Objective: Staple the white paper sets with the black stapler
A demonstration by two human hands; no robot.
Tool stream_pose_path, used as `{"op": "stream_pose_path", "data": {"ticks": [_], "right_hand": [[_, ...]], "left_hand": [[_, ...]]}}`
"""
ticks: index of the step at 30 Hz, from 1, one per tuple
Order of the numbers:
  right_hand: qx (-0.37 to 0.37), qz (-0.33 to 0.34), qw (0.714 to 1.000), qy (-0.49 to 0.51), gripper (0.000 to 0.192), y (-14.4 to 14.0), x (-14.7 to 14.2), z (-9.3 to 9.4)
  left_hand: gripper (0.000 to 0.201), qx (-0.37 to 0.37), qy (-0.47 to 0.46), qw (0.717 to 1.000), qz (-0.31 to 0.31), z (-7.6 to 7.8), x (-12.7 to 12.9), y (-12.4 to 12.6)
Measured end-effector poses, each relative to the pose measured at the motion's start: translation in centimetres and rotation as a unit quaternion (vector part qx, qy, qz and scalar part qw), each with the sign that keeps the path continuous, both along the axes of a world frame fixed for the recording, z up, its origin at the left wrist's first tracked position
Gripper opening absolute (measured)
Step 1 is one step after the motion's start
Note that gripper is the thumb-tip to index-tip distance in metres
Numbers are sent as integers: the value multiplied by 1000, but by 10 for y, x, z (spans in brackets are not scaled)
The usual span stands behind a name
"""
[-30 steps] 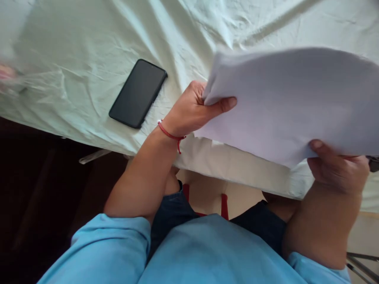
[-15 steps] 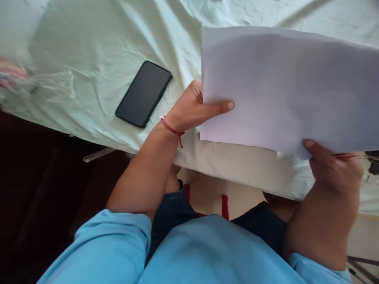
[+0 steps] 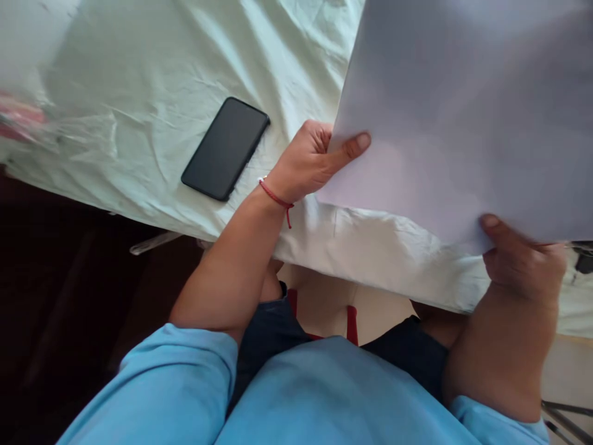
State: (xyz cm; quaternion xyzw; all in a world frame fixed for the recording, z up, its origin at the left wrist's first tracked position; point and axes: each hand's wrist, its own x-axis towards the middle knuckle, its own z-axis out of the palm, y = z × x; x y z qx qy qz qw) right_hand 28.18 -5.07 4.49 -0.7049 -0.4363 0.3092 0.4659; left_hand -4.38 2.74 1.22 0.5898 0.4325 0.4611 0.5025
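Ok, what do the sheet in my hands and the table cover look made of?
The white sheet, pinched by the left hand and right hand, looks like matte paper: thin, flat, plain. The pale green table cover looks like woven cloth, creased and draping over the edge.

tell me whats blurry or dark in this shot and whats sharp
Head view: the phone and left hand are fairly sharp; the paper and right hand look slightly motion-smeared; the top-left corner is blurred, with a smeared pinkish object; under the cloth-covered table it is near-black shadow.
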Motion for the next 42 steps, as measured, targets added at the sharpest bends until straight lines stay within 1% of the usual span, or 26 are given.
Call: {"op": "stream_pose_path", "data": {"ticks": [2, 3, 6, 7, 9, 12, 14, 16, 18, 20, 23, 26, 31, 34, 38, 42], "right_hand": [[48, 35, 998, 21, 51, 0, 3, -1], [56, 40, 997, 24, 48, 0, 6, -2], [42, -3, 999, 15, 36, 2, 15, -6], [51, -20, 998, 25, 34, 2, 18, -8], [59, -34, 997, 36, 35, 4, 21, -11], [30, -37, 998, 42, 40, 7, 25, -13], [19, -59, 997, 42, 40, 7, 26, -13], [31, -77, 996, 44, 38, 8, 27, -12], [51, -72, 995, 56, 38, 8, 28, -11], [72, -49, 993, 74, 39, 9, 28, -10], [97, -35, 992, 78, 40, 10, 26, -10], [109, -26, 991, 71, 37, 11, 25, -10], [113, -12, 991, 70, 35, 12, 24, -9], [111, -14, 991, 69, 33, 12, 23, -7], [113, -14, 992, 62, 32, 11, 22, -7], [115, -15, 992, 59, 34, 13, 21, -5]], "left_hand": [[49, -29, -16, 999, -11, 6, 2, -5], [47, -51, -17, 998, -21, 10, 3, -7], [42, -115, -8, 992, -42, 19, 3, -14], [41, -131, -10, 990, -50, 21, 3, -15], [40, -155, -18, 985, -69, 19, 2, -16], [37, -167, -14, 982, -88, 14, -3, -13], [30, -160, 8, 983, -84, 11, -8, -10], [27, -153, 36, 985, -75, 12, -12, -10], [29, -158, 57, 982, -83, 14, -15, -10], [35, -178, 63, 975, -116, 15, -14, -12], [47, -216, 45, 961, -164, 15, -12, -14], [51, -244, 24, 953, -178, 15, -11, -14], [56, -235, 16, 958, -163, 19, -10, -14], [55, -231, 12, 960, -158, 20, -9, -15], [49, -227, -9, 962, -154, 16, -10, -15], [41, -208, -50, 966, -148, 8, -13, -13]]}}
